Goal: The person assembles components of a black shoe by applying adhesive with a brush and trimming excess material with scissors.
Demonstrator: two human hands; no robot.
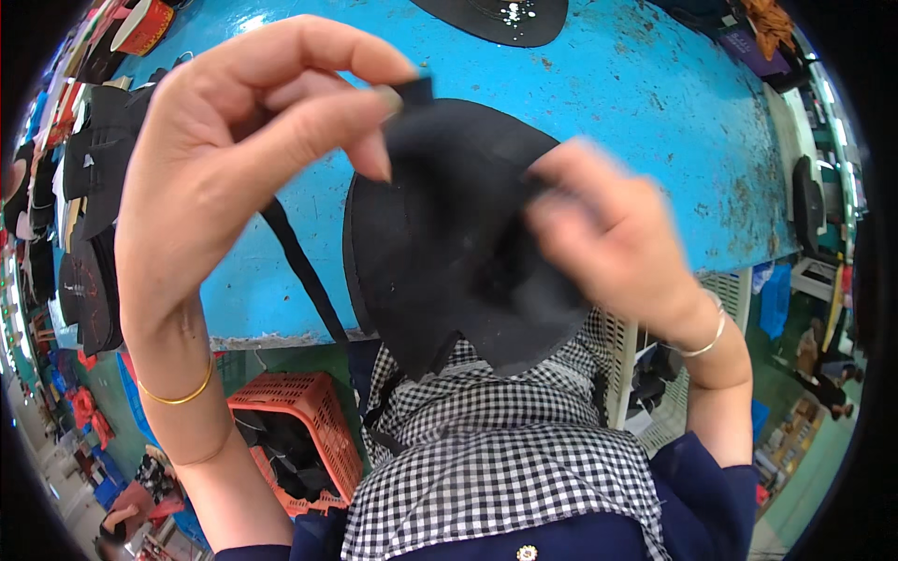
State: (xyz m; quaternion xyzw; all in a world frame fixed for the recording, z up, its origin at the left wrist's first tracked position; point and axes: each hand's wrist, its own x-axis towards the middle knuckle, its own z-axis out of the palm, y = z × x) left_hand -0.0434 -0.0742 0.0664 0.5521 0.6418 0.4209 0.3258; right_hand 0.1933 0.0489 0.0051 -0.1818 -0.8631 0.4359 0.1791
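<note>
My left hand (253, 140) is raised at the upper left. Its thumb and fingertips pinch the end of a narrow black strip (416, 92). Below and to the right, a black rounded flat piece (402, 271) with a notch in its lower edge overhangs the table's near edge. Over its right side is my right hand (608, 224), blurred by motion, with curled fingers closed. Dark material shows at those fingertips, too smeared to name. A black strap (301, 266) runs down from behind my left wrist to the table edge.
Under the blue table (673, 187), an orange crate (323, 425) holds black scraps. Stacked black pieces (98, 224) stand at the left. Another black piece with white specks (500, 21) lies at the far edge. A red bowl (145, 26) sits far left.
</note>
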